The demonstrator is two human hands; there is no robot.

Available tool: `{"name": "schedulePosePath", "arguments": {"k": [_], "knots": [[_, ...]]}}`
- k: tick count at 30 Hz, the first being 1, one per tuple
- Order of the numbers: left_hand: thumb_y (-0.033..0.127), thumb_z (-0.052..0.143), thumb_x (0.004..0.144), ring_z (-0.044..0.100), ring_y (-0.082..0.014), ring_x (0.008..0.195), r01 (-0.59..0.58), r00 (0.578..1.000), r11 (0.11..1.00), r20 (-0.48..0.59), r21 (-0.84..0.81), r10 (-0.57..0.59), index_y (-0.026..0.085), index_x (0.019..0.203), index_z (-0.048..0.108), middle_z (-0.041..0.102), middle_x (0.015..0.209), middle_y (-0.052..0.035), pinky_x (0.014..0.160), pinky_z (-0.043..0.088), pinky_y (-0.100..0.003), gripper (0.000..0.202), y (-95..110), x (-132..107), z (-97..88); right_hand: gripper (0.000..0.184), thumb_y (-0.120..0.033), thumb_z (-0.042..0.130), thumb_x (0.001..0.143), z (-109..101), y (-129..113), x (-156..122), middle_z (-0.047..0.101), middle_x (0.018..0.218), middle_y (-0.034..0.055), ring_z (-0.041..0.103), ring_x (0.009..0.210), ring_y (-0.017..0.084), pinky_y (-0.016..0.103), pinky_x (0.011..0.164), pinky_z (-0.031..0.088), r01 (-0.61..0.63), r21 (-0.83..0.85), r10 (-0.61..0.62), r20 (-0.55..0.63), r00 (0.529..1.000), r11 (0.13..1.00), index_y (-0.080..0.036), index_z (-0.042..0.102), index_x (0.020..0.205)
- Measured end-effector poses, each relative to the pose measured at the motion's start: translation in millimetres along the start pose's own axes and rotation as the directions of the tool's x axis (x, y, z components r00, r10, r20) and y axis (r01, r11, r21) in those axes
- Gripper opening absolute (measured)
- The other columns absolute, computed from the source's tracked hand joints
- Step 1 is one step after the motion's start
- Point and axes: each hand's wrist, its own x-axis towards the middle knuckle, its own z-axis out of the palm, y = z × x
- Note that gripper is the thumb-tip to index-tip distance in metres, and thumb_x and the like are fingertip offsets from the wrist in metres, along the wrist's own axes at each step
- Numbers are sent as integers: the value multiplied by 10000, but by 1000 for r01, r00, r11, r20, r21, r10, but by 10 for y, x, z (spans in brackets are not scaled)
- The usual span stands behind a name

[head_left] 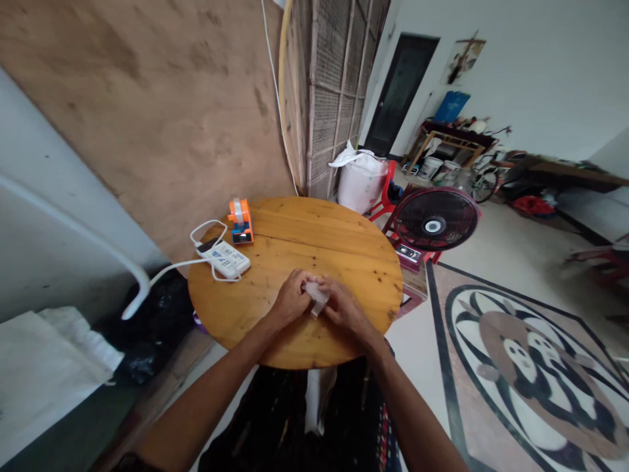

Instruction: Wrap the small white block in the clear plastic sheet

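Note:
My left hand (291, 298) and my right hand (344, 307) meet over the near side of a round wooden table (344, 262). Both have their fingers closed in a pinch on a small pale translucent piece (316, 296), perhaps tape or film, held between them just above the tabletop. An orange and blue tape dispenser (240, 223) stands at the table's far left edge. Beside the dispenser lies a white power bank (224, 257) with a white cable (206, 229) looped from it.
A plywood sheet (147, 111) and a lattice panel (334, 85) lean behind the table. A black floor fan (435, 219), red chair and white sack (361, 177) stand to the right. The floor has a panda mosaic (535, 367). White cloth (44, 367) lies at left.

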Motion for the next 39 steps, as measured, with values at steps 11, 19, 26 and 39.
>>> {"name": "schedulePosePath", "arguments": {"k": [11, 19, 26, 39], "knots": [[198, 609, 791, 419, -241, 1328, -433, 890, 861, 274, 267, 363, 175, 1207, 554, 472, 1423, -107, 1129, 335, -450, 420, -75, -91, -321, 340, -98, 490, 855, 103, 146, -54, 557, 1338, 95, 452, 1309, 188, 427, 1082, 382, 80, 14, -78, -73, 994, 997, -225, 552, 1164], [214, 519, 896, 412, -226, 1344, -599, 796, 737, 336, 314, 504, 159, 1268, 508, 488, 1406, -125, 1119, 366, -448, 376, -182, -34, -284, 339, -58, 473, 822, 115, 134, -76, 541, 1355, 104, 411, 1338, 202, 449, 1087, 356, 110, -115, -121, -93, 988, 987, -209, 579, 1107], [142, 474, 890, 409, -207, 1344, -586, 798, 768, 345, 259, 494, 142, 1281, 491, 501, 1392, -117, 1130, 349, -426, 391, -195, -4, -237, 359, -61, 440, 833, 112, 105, -67, 526, 1362, 95, 441, 1308, 179, 422, 1097, 351, 72, -6, -72, -95, 993, 997, -217, 565, 1131], [302, 600, 779, 633, -179, 823, 273, 880, 914, 461, -300, -111, 120, 1149, 588, 671, 1018, -75, 694, 498, -270, 413, -53, 65, -202, 454, -440, 660, 784, -165, 32, 82, 645, 1124, 55, 599, 1023, 219, 352, 906, 467, -386, 621, 285, 261, 922, 682, -188, 579, 1153]]}}
